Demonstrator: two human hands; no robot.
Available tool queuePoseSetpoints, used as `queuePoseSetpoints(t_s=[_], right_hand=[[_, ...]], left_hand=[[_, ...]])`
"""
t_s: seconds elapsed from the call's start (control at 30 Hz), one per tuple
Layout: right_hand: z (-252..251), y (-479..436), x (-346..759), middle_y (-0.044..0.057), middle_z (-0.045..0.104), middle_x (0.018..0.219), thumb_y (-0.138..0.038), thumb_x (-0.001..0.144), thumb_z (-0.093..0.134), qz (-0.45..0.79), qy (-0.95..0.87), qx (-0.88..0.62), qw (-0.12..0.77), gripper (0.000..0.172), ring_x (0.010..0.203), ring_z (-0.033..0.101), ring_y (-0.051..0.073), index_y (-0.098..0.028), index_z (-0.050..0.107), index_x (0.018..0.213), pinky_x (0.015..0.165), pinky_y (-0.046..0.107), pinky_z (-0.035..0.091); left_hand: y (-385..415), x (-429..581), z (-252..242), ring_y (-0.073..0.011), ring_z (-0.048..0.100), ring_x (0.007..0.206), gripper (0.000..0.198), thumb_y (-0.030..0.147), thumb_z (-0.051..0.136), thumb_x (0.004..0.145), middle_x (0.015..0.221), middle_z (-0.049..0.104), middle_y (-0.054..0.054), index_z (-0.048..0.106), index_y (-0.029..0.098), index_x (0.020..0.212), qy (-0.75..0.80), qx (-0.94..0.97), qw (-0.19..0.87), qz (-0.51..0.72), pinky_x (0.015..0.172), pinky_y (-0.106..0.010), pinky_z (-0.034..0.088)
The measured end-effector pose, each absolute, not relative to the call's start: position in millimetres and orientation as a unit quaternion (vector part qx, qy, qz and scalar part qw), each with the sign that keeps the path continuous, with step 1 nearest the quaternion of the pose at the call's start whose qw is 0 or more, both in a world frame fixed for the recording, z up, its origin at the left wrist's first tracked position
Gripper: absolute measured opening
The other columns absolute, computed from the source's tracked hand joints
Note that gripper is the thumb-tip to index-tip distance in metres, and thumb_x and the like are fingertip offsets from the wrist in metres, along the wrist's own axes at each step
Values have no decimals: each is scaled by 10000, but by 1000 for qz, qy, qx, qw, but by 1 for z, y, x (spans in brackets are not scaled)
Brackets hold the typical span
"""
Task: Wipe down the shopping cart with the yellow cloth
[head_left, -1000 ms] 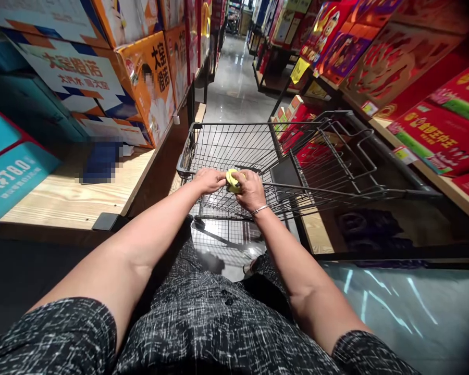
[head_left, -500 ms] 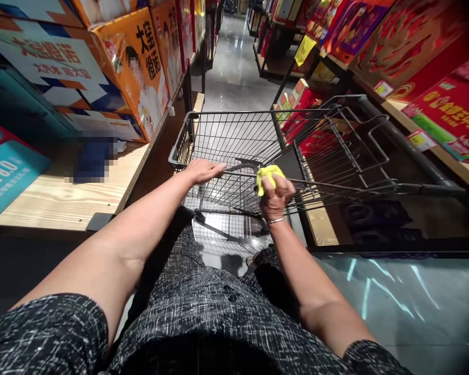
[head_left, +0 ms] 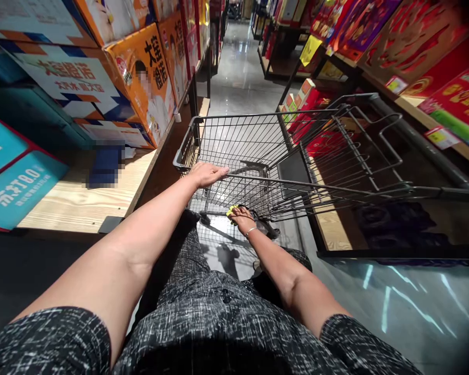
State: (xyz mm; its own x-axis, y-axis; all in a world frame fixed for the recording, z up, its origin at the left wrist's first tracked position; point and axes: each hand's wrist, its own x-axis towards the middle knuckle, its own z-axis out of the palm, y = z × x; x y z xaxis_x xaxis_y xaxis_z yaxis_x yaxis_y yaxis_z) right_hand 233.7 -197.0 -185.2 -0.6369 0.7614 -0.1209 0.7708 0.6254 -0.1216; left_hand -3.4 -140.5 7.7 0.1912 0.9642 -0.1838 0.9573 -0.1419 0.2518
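A grey wire shopping cart (head_left: 320,184) stands crosswise before me, with its handle end at the right. My left hand (head_left: 208,174) grips the near top rim close to the cart's left end, fingers over the bar. Lower down, my right hand (head_left: 242,219) presses a yellow cloth (head_left: 231,210) against the cart's lower frame, below the basket. Most of the cloth is hidden under the fingers. A bracelet circles the right wrist.
At the left, a wooden shelf (head_left: 78,208) bears orange cartons (head_left: 144,78) and a blue carton (head_left: 15,177). Red gift boxes (head_left: 461,99) fill the right-hand shelving. Between them a grey floor aisle (head_left: 238,67) runs ahead. A wheel area sits under the cart.
My right hand has moved down and left with the yellow cloth, from the near top rim to the lower frame. The left hand stays on the rim. The view has shifted slightly.
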Motion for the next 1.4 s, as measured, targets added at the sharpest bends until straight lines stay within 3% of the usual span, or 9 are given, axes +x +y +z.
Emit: queuePoseSetpoints(t_s=[0.17,0.27,0.4,0.53,0.77,0.87,1.0,1.13,1.4], right_hand=[[-130,-184,276,56,643,1337,-173,941,577,5,894,438,-93,388,1166,490,238,-385,709,1239,944,387,445],[-82,-178,307,64,638,1316,-206,938,607,58,856,480,-185,362,1161,465,253,-378,719,1237,981,407,418],[-45,-177,333,69,608,1306,-198,908,621,94,800,538,-250,347,1210,439,279,-356,739,1194,1032,435,389],[-77,-181,330,80,615,1271,-182,904,599,91,775,572,-251,321,1173,446,282,-340,753,1138,1010,440,397],[-181,-199,296,35,676,1030,-111,861,602,16,860,479,-175,239,961,468,204,-292,759,854,801,320,403],[-189,-204,288,49,649,926,-80,866,571,1,869,466,-167,259,923,479,186,-256,743,786,766,300,389],[-169,-200,289,58,669,1027,-25,835,562,5,868,469,-162,324,964,481,199,-264,769,908,799,312,397],[-121,-192,317,72,661,1157,-62,865,549,41,856,481,-186,407,1010,490,217,-304,761,1115,857,340,440],[-21,-184,412,97,608,1180,-257,823,596,236,700,564,-368,386,1068,535,277,-276,713,1190,942,464,443]], left_hand=[[-142,-5,9,-306,644,1080,622,718,318,962,1065,772,-43,761,346,1188,620,770,150,12,963,-401,438],[-141,-8,8,-292,640,1057,603,729,347,944,1044,769,-33,763,349,1160,619,772,146,18,945,-386,442],[-140,-9,6,-260,650,936,606,736,336,944,857,744,-19,779,325,990,623,768,142,33,916,-365,450],[-140,-7,6,-275,655,913,626,768,343,923,827,733,-29,777,317,936,634,759,145,38,896,-383,457],[-141,-4,6,-259,660,935,613,753,325,935,865,756,-17,777,340,957,633,761,135,35,899,-362,446],[-141,-4,6,-266,664,954,623,740,309,943,868,758,-27,774,325,935,630,767,122,31,913,-370,439],[-141,-6,6,-270,663,953,643,734,294,949,851,752,-40,766,303,882,627,772,101,29,905,-373,438],[-138,-12,5,-279,659,1018,646,734,287,953,960,774,-49,777,318,1015,625,774,101,21,936,-375,428],[-134,-19,7,-306,501,1357,597,658,367,977,1403,660,-58,603,337,1422,626,770,119,26,1136,-443,290]])
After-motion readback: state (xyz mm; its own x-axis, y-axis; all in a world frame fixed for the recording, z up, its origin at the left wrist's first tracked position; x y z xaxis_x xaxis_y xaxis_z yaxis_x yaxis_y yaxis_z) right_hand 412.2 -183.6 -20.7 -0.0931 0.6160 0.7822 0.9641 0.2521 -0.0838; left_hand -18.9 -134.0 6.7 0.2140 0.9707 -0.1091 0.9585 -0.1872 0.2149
